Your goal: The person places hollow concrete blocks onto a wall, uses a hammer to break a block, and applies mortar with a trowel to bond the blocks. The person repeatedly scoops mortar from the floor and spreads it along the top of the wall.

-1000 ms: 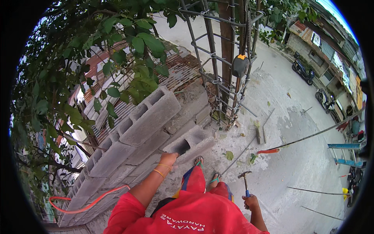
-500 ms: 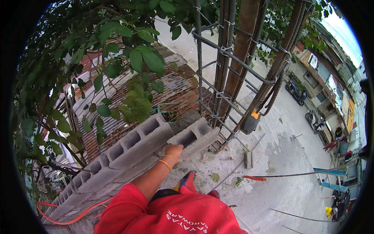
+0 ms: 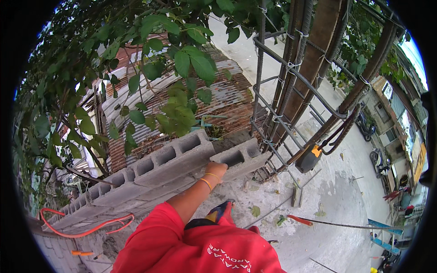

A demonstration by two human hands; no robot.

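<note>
My left hand [image 3: 217, 170], with a yellow band at its wrist, is closed over the near left edge of a grey hollow concrete block [image 3: 251, 164]. The block's open cells face up. It sits at the right end of a low wall, beside the foot of a rebar cage [image 3: 291, 66]. To its left, a taller line of hollow blocks [image 3: 175, 169] runs toward the lower left, with a gap between. My fingertips are hidden behind the block's edge. The right hand does not show.
A yellow and black tape measure [image 3: 308, 158] hangs on the cage. An orange hose [image 3: 82, 235] lies by the wall's left end. Leafy branches [image 3: 191, 63] overhang rusty roofing sheets [image 3: 225, 95]. Rods [image 3: 273, 210] and a blue metal piece [image 3: 384, 243] lie on the concrete ground.
The view has shifted, so wall and cage appear farther right. My left hand keeps its hold on the block, which stays beside the cage. More ground shows at lower left.
</note>
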